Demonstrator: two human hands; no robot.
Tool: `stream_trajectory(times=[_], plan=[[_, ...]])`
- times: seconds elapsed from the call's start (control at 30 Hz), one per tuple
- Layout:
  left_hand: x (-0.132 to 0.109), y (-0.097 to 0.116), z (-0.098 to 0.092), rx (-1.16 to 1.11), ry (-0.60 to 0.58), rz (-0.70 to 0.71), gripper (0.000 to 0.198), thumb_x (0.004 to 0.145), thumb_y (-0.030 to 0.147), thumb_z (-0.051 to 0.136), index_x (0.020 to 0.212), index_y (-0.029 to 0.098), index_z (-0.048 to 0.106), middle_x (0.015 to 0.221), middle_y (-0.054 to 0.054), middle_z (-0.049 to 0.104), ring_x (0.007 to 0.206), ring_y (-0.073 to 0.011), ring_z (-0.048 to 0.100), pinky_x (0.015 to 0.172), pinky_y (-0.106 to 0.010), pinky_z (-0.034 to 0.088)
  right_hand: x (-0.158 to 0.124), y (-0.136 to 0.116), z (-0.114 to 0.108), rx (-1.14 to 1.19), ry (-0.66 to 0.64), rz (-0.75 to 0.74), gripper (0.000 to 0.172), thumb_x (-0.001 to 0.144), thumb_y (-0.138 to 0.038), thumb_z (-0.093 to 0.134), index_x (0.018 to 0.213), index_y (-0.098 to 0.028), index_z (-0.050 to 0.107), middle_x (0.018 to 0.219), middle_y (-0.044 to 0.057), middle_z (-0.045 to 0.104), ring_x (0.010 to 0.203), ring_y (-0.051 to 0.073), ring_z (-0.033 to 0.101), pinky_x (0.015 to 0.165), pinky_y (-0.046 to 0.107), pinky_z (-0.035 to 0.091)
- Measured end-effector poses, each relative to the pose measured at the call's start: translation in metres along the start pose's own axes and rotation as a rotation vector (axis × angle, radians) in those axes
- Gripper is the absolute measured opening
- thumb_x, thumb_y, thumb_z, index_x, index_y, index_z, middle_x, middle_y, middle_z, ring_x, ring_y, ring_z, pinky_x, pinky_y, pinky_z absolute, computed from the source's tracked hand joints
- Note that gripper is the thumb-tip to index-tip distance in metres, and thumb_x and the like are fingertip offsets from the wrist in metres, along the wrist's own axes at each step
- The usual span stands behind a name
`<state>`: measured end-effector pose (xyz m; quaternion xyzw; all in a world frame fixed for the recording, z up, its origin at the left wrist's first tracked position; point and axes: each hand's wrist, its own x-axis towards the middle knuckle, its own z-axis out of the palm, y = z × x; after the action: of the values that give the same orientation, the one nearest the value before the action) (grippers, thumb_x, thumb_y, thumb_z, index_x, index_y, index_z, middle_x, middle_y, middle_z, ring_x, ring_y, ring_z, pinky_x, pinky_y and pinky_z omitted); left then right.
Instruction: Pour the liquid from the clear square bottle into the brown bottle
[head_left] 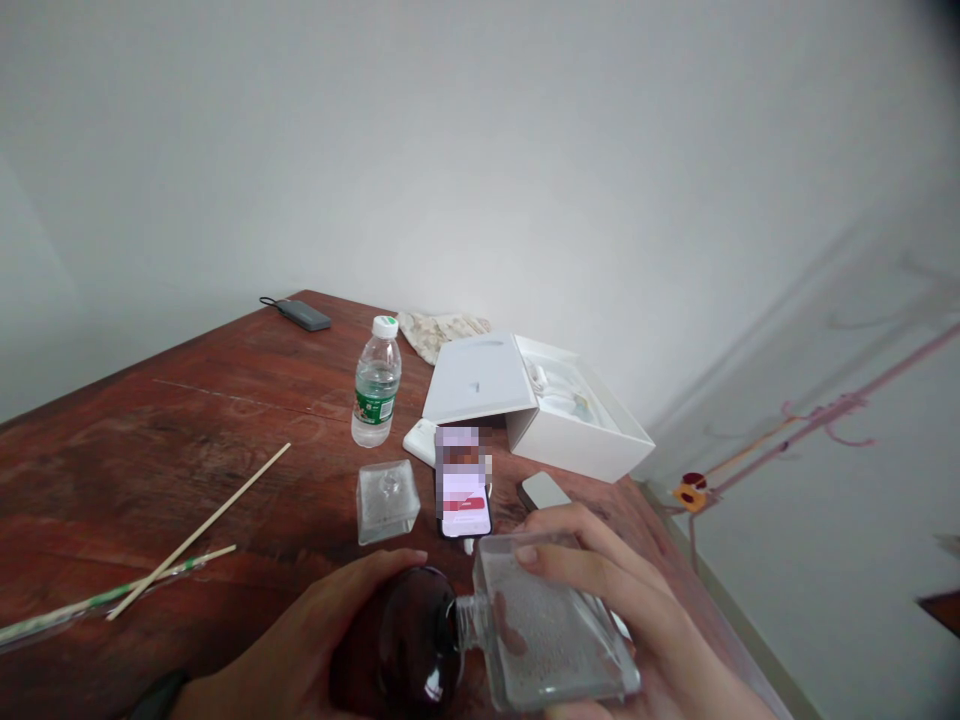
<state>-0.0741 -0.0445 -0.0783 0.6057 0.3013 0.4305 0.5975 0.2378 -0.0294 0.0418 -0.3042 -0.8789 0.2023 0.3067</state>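
Observation:
My left hand (311, 622) wraps round a rounded, dark reddish-brown bottle (421, 650), its thumb along the top. A clear, square-sided bottle (551, 640) lies tilted on its side in my right hand (649, 605), droplets clinging to its walls. Its threaded neck points left and meets the dark bottle; whether it goes inside is hard to see. Just beyond my left thumb a clear block-shaped container (388, 502) sits on the table. Past the clear bottle lies a lit phone (465, 510), its screen partly pixelated.
On the reddish wooden table (225, 390) stand a water bottle (376, 385) and an opened white box (581, 440). A chopstick (210, 520) crosses a wrapped pair (112, 598) at left. Farther back are a grey power bank (304, 314) and a cloth (435, 333). A pink rack (810, 425) stands right.

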Motion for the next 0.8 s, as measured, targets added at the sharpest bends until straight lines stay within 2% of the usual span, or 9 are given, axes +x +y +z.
stream_trajectory(times=[0.17, 0.27, 0.4, 0.57, 0.8], plan=[[0.002, -0.0008, 0.0017, -0.081, -0.018, 0.036, 0.093, 0.074, 0.066, 0.099, 0.152, 0.033, 0.062, 0.159, -0.015, 0.064, 0.142, -0.0466, 0.063, 0.118, -0.061, 0.053, 0.001, -0.0052, -0.0006, -0.051, -0.017, -0.001, 0.07, 0.095, -0.058, 0.082, 0.153, -0.032, 0.052, 0.147, 0.011, 0.065, 0.134, 0.031, 0.069, 0.107, 0.042, 0.065], [0.0034, -0.0013, 0.0003, -0.041, -0.048, 0.044, 0.092, 0.077, 0.063, 0.1, 0.154, 0.034, 0.059, 0.16, -0.015, 0.063, 0.141, -0.045, 0.064, 0.12, -0.06, 0.052, 0.0015, -0.0048, -0.0015, -0.058, -0.014, 0.003, 0.069, 0.096, -0.059, 0.081, 0.153, -0.033, 0.053, 0.147, 0.01, 0.065, 0.135, 0.031, 0.069, 0.105, 0.04, 0.066], [0.0026, -0.001, 0.0002, -0.049, -0.04, 0.048, 0.092, 0.077, 0.068, 0.097, 0.154, 0.035, 0.059, 0.16, -0.014, 0.063, 0.14, -0.0439, 0.065, 0.121, -0.059, 0.051, 0.0, -0.0037, -0.0004, -0.027, -0.023, -0.001, 0.069, 0.098, -0.058, 0.079, 0.155, -0.033, 0.05, 0.147, 0.01, 0.063, 0.137, 0.03, 0.068, 0.104, 0.037, 0.066], [0.0005, -0.0034, 0.0016, -0.018, 0.015, 0.047, 0.095, 0.07, 0.069, 0.101, 0.15, 0.036, 0.063, 0.162, -0.011, 0.062, 0.142, -0.0447, 0.063, 0.12, -0.058, 0.052, 0.0006, -0.0031, -0.0014, -0.071, -0.015, 0.003, 0.069, 0.097, -0.061, 0.079, 0.153, -0.032, 0.053, 0.145, 0.011, 0.065, 0.134, 0.033, 0.069, 0.112, 0.047, 0.062], [-0.0012, -0.0092, -0.0002, -0.01, 0.009, 0.046, 0.096, 0.07, 0.067, 0.101, 0.152, 0.033, 0.062, 0.159, -0.014, 0.064, 0.139, -0.0443, 0.066, 0.119, -0.057, 0.053, 0.0048, -0.0006, -0.0062, -0.133, 0.003, -0.074, 0.074, 0.089, -0.059, 0.087, 0.152, -0.034, 0.059, 0.139, 0.01, 0.071, 0.128, 0.034, 0.072, 0.106, 0.048, 0.065]])
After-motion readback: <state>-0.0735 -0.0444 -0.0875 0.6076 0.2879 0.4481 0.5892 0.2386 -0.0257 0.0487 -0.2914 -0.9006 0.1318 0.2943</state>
